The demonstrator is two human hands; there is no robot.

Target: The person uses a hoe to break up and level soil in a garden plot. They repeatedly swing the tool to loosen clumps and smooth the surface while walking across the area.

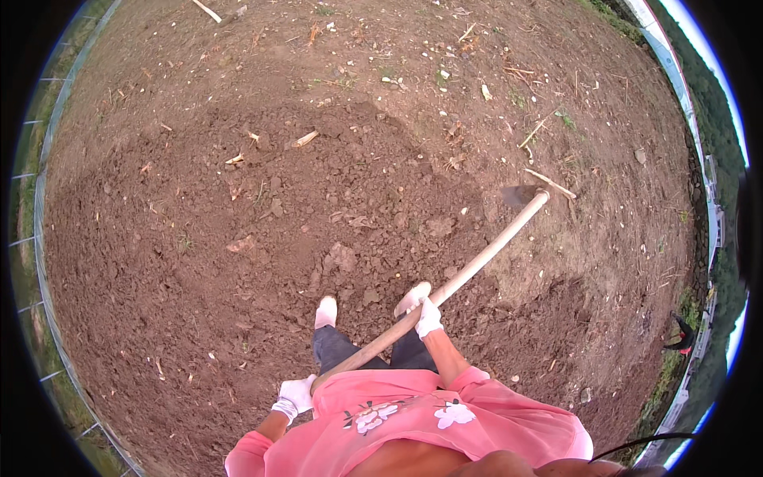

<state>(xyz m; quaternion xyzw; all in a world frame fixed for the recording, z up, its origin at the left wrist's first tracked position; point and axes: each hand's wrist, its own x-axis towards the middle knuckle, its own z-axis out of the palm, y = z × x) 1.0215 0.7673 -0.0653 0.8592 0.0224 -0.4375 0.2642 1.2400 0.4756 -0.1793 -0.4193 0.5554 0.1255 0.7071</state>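
A hoe with a long pale wooden handle (493,250) runs from my left hip up to the right across my legs. Its dark metal blade (520,195) is at the far right end, over or against the soil; whether it touches I cannot tell. My left hand (296,393), in a white glove, is closed round the handle near its butt end beside my waist. Farther up the handle, in front of my right thigh, my right hand (429,318) grips it, also gloved in white. The fingers of both hands are partly hidden.
Loose, dark, broken soil (318,207) lies ahead and left, with paler, firmer ground (604,238) to the right. Dry stalk pieces (305,139) and a stick (550,184) by the blade lie about. My pale shoes (327,312) stand on the soil. A fence (38,199) borders the left.
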